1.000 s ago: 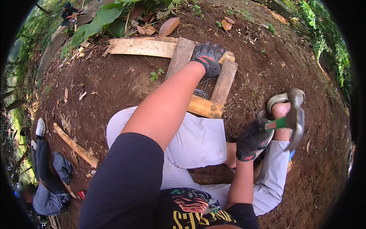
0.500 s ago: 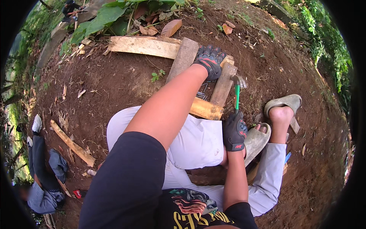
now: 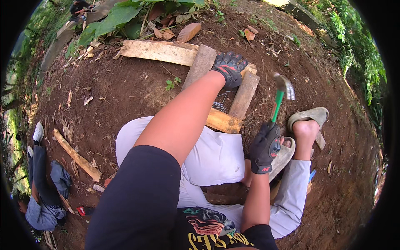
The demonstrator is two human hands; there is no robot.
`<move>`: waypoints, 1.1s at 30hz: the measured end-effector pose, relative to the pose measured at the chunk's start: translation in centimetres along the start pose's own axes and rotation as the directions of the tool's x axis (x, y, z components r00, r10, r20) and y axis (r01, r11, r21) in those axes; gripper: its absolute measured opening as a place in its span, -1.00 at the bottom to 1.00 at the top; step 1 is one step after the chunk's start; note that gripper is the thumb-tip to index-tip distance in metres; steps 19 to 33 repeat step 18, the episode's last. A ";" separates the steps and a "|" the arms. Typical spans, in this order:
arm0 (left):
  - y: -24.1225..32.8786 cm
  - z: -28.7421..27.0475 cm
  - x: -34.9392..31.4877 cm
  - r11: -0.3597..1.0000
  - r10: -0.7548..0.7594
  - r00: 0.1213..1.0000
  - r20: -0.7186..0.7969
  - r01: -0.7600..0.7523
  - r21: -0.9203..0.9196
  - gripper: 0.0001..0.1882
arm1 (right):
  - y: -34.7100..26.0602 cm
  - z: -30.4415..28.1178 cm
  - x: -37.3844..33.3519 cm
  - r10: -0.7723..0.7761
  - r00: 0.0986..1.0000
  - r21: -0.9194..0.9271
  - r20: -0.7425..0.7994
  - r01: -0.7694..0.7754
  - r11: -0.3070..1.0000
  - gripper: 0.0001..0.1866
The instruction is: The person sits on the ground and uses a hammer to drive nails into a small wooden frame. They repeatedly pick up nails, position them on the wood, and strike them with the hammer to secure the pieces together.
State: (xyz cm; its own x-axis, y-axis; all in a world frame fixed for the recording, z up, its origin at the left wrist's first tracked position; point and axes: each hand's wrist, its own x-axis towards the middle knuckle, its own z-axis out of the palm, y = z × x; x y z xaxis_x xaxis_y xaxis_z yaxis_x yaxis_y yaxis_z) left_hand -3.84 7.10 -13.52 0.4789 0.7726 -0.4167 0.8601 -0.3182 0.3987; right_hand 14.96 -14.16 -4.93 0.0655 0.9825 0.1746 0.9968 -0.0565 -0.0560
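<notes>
My right hand (image 3: 265,146), in a dark glove, is closed round the handle of a claw hammer (image 3: 279,100) with a green shaft. The blurred metal head is raised, apart from the wood and to its right. My left hand (image 3: 229,68), gloved too, bears down on the far piece of a wooden frame (image 3: 244,93), its fingers curled over the wood; the palm side is hidden. Two brown boards lie across paler pieces at the near and far ends. Several loose nails (image 3: 219,104) lie on the soil inside the frame, partly behind my left forearm.
A pale plank (image 3: 158,51) runs left from the frame's far end. Leafy plants (image 3: 118,21) grow behind it. My sandalled feet (image 3: 308,118) are at the right. A wooden stick (image 3: 77,154) lies at the left, near another person (image 3: 46,212); a further person (image 3: 78,9) is at the far left.
My right hand has swung the hammer up and to the right, away from the right-hand board. My left hand stays on the frame.
</notes>
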 end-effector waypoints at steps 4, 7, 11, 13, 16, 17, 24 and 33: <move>-0.1 0.0 -0.3 1.000 -0.011 1.000 -0.007 0.011 -0.013 -0.20 | -1.4 -6.7 0.9 0.156 0.976 0.418 -0.149 -0.081 0.905 -0.68; 0.9 -0.7 -0.2 0.999 0.018 1.000 0.004 -0.018 -0.031 -0.19 | 4.6 1.4 -3.6 0.122 0.992 0.264 -0.029 -0.110 0.958 -0.73; -0.1 0.1 0.3 1.000 0.001 1.000 -0.005 -0.001 0.003 -0.19 | 0.9 1.8 -0.4 0.061 0.955 -0.009 0.290 -0.061 0.998 -0.65; 0.3 -0.2 0.1 1.000 0.014 1.000 0.001 -0.014 0.006 -0.19 | -0.4 -2.6 1.7 -0.033 0.998 0.052 -0.053 0.036 0.998 -0.67; 0.2 0.2 0.1 1.000 0.003 1.000 -0.011 -0.003 -0.017 -0.19 | 0.3 -6.6 2.2 0.096 0.982 0.320 -0.166 -0.038 0.946 -0.62; 0.2 0.3 0.2 1.000 0.002 1.000 -0.010 -0.002 -0.023 -0.18 | 0.8 -6.9 1.7 0.151 0.973 0.428 -0.175 -0.063 0.902 -0.58; 0.1 0.2 0.4 0.998 0.017 1.000 0.006 -0.017 -0.054 -0.13 | 0.7 -6.9 1.8 0.156 0.971 0.430 -0.180 -0.065 0.900 -0.58; 0.1 0.2 0.4 0.998 0.017 1.000 0.006 -0.017 -0.054 -0.13 | 0.7 -6.9 1.8 0.156 0.971 0.430 -0.180 -0.065 0.900 -0.58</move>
